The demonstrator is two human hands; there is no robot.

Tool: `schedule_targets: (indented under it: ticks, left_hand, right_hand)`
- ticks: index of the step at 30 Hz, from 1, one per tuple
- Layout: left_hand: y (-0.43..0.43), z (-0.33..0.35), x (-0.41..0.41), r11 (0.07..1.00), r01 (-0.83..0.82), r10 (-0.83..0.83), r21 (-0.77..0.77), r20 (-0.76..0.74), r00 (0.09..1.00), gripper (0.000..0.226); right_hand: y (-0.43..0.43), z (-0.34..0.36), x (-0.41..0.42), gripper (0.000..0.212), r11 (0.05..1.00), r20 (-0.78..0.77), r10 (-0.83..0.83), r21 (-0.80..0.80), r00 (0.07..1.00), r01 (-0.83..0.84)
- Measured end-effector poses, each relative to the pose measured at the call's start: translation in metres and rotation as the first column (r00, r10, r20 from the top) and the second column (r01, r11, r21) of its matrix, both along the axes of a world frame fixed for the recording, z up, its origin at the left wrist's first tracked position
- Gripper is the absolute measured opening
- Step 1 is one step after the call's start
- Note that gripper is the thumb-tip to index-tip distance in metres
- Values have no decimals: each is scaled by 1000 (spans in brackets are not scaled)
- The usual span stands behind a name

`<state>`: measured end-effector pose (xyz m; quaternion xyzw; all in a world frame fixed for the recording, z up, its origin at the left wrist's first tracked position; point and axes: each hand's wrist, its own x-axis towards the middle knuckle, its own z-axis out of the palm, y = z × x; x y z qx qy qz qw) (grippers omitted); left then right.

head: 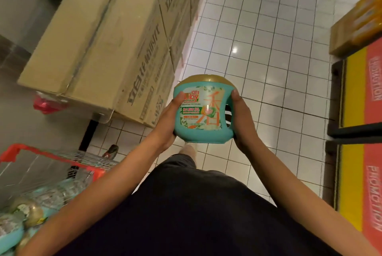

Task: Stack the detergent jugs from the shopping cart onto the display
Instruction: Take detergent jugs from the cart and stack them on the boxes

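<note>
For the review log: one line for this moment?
jug: held over floor | left hand: grips | right hand: grips | cart: more jugs

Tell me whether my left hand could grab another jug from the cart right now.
Probably not yet: the left hand grips the held jug with the right hand. The cart sits open beside that arm, though.

The detergent jug (201,111) sits at frame centre between the left hand (167,123) and right hand (241,119). Cardboard boxes (99,39) fill the upper left; the shopping cart (51,158), lower left, holds what look like more jugs (26,212).
</note>
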<state>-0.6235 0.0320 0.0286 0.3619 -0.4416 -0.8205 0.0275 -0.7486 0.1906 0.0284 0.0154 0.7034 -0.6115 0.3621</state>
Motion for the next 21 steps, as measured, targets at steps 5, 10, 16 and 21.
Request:
schedule_targets:
  ticks: [5, 10, 16, 21]
  left_hand:
    - [-34, -7, -74, 999, 49, -49, 13, 3, 999, 61]
    - [-71, -2, -145, 995, 99, -100, 29, 23, 995, 66]
    - [-112, 4, -215, 992, 121, -122, 19, 28, 992, 70]
    - [-143, 6, -262, 998, 55, -55, 7, 14, 998, 69]
  right_hand:
    - [-26, -4, -68, 76, 999, -16, -52, -7, 998, 52]
    - [-58, -2, -132, 77, 997, -20, -77, 4, 997, 77]
    - [-97, 4, -200, 81, 995, -15, -94, 29, 995, 94]
    - [-139, 4, -259, 76, 999, -27, -27, 38, 999, 28]
